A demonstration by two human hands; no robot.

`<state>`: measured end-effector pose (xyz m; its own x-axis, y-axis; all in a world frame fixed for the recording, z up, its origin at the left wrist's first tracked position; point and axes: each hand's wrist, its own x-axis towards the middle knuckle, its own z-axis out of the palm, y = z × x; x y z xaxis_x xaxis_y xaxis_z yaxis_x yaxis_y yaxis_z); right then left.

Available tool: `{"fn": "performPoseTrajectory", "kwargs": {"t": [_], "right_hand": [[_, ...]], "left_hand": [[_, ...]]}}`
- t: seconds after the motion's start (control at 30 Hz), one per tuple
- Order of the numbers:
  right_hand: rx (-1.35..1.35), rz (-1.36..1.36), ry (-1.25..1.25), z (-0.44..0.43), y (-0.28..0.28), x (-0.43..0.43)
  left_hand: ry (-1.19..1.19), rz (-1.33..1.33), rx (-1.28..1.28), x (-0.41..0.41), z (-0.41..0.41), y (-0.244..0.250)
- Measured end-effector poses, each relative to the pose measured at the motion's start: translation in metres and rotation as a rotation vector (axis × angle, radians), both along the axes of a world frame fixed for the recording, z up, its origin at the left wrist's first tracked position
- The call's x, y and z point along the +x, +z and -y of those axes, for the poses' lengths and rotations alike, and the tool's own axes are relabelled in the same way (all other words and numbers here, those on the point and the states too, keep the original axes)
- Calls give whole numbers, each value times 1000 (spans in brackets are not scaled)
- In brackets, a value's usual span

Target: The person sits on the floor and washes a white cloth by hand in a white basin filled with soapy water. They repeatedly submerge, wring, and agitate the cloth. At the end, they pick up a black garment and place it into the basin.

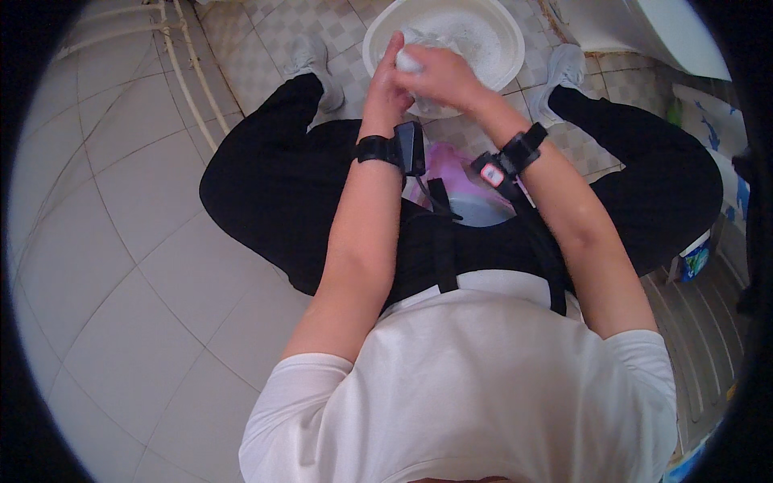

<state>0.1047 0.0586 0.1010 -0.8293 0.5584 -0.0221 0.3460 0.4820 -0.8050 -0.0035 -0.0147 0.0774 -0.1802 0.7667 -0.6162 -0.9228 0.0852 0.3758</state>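
Observation:
A round white plastic basin (513,51) of sudsy water stands on the tiled floor between my shoes. Over its near left part, my left hand (386,78) and my right hand (438,75) are pressed together. A wet white cloth (409,61) shows between them, bunched, and more of it seems to trail into the suds behind. My right hand's fingers close over the cloth. The left thumb points up beside it, while the other left fingers are mostly hidden. Each wrist bears a black strapped device.
A pink and grey object (477,205), perhaps a stool, shows between my thighs. Cream pipes (190,66) run along the tiled wall at left. A white curved fixture (670,36) stands at upper right. A ribbed surface (694,338) and a small green-blue package (696,262) lie at right.

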Motion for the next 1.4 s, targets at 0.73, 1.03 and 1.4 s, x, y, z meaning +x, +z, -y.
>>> {"fn": "performPoseTrajectory", "kwargs": {"t": [0.73,1.03,1.4], "right_hand": [[274,285,-12,18,11,-6],[-1212,-40,-189,-59,-34,44],[-747,-34,153,-52,-32,42]], "left_hand": [[-20,-157,-192,5,-2,-22],[45,32,96,-4,-12,-7],[-168,-486,-248,9,-5,-1]]}}
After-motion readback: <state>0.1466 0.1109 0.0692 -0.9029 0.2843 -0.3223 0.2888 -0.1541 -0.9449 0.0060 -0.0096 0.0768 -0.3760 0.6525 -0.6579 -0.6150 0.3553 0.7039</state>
